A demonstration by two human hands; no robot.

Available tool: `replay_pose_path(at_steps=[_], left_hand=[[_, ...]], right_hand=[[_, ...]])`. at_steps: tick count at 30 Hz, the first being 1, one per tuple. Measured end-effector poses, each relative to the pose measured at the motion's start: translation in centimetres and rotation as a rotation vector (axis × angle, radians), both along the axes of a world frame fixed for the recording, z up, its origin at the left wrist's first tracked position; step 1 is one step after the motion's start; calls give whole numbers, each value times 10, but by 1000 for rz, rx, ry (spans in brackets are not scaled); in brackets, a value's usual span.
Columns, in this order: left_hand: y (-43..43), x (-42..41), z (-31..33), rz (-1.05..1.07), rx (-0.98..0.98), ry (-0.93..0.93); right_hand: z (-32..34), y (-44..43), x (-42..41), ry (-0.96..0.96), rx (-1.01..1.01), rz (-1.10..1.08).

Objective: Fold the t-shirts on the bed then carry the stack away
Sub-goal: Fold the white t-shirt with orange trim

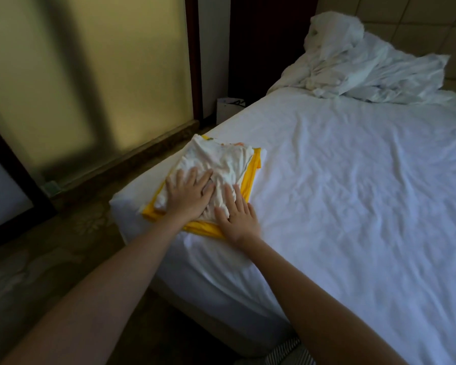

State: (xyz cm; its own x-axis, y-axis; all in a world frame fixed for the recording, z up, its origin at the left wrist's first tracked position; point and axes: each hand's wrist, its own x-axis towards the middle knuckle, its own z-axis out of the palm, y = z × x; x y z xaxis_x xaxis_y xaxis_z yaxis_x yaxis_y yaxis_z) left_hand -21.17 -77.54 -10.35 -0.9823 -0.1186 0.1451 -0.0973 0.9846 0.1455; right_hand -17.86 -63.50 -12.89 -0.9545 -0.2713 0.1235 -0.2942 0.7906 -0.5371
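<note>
A small stack of folded t-shirts lies near the left corner of the bed point(353, 206). A crumpled white t-shirt point(221, 162) is on top, over a folded yellow t-shirt point(250, 180) whose edges show around it. My left hand point(188, 194) presses flat on the white shirt with fingers spread. Beside it, my right hand point(238, 213) lies flat with straight fingers on the stack's near right corner, partly over the yellow edge.
A rumpled white duvet point(366, 67) is heaped at the far end of the bed. A white bag point(228, 108) stands on the floor by the bed's far left side. Frosted glass panels point(90, 75) and patterned floor lie to the left.
</note>
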Motion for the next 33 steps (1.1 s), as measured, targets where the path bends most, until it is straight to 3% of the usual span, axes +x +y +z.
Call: replay_pose_path(at_steps=[4,9,15,25,33], left_hand=[[22,22,9,3,124,-67],[67,51,20,-86,318,-11],[167,67,38,-467,241,19],[362,138,18,-868,589,138],[514,186,13,-1129,600,-4]], right_hand=[[11,17,8,-39,114,-28],[30,74,24,94,306,-59],[59,176,63,199,308,-169],[57,377,164,232,252,-457],[47,499,262,245,324,-750]])
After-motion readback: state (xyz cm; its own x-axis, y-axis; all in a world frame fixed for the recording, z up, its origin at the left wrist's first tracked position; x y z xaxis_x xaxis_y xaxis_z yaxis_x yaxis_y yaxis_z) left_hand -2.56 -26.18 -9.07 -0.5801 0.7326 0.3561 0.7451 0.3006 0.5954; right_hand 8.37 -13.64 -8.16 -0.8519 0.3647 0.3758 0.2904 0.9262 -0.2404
